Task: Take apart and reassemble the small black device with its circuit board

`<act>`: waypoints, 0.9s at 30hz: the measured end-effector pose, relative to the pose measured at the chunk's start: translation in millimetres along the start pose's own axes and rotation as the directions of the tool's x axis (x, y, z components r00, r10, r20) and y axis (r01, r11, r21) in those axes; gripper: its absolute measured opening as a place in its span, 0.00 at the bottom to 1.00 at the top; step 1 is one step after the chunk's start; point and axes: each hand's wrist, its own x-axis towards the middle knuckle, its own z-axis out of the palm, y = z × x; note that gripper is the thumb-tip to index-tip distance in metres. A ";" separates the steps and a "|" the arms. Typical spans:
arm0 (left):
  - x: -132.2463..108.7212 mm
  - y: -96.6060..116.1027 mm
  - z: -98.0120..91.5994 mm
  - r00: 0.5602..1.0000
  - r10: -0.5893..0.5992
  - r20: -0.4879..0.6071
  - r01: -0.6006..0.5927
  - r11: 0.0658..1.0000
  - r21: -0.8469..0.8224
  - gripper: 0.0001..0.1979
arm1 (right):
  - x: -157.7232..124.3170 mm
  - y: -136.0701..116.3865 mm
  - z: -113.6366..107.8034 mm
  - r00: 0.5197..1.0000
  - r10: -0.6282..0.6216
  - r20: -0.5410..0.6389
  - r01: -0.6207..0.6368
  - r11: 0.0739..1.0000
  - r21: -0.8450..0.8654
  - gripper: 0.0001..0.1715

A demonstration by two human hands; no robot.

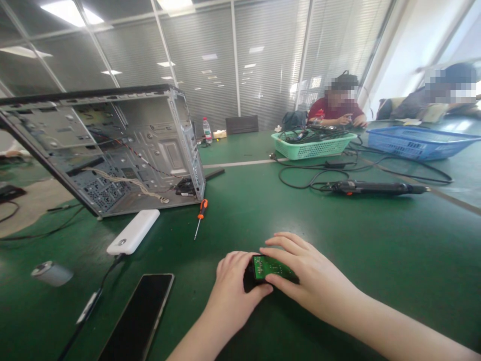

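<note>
One circuit board, nearer than the computer case and to its right, cupped by the left hand and spanned edge to edge by the right hand, apparently for steadiness.

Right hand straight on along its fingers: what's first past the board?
The right hand would likely meet the left hand, by the green board; depth is unclear, it might pass above.
</note>
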 end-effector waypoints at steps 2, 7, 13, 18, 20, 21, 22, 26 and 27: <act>0.3 -0.1 -0.1 1.000 0.004 0.003 -0.004 1.000 -0.001 0.18 | 10.5 -6.8 1.5 0.998 0.049 0.043 -0.051 0.998 0.041 0.15; -0.5 0.4 -0.6 1.000 0.010 0.012 -0.010 1.000 -0.006 0.17 | 20.8 -12.0 3.8 0.989 0.095 0.112 -0.106 0.990 0.092 0.09; -0.4 -0.6 -1.1 1.000 -0.009 0.016 0.009 1.000 0.000 0.18 | 16.1 -19.4 -2.2 0.994 0.069 0.084 -0.069 0.998 -0.012 0.07; -0.2 -0.2 -2.2 1.000 -0.009 0.014 0.008 1.000 0.015 0.17 | 16.1 -22.2 -23.3 0.985 0.173 -0.002 -0.169 0.967 0.189 0.08; 0.2 2.2 -3.6 1.000 0.001 0.024 -0.001 1.000 0.016 0.17 | 17.5 -20.9 -29.1 0.964 0.261 -0.053 -0.225 0.904 0.364 0.10; 0.3 3.6 -4.4 1.000 0.003 0.029 -0.003 1.000 0.012 0.17 | 18.2 -20.4 -30.5 0.949 0.313 -0.047 -0.256 0.848 0.463 0.12; 0.3 5.1 -5.2 0.999 0.002 0.033 -0.002 1.000 0.008 0.17 | 18.9 -20.3 -30.7 0.931 0.365 -0.005 -0.297 0.767 0.569 0.13; -0.7 8.7 -7.3 0.999 -0.007 0.045 0.007 1.000 0.003 0.15 | 21.6 -24.8 -25.1 0.809 0.483 0.335 -0.470 0.189 0.862 0.15; -1.1 8.7 -7.4 0.999 -0.011 0.047 0.010 1.000 0.004 0.15 | 22.6 -26.6 -23.9 0.767 0.485 0.420 -0.490 0.021 0.871 0.15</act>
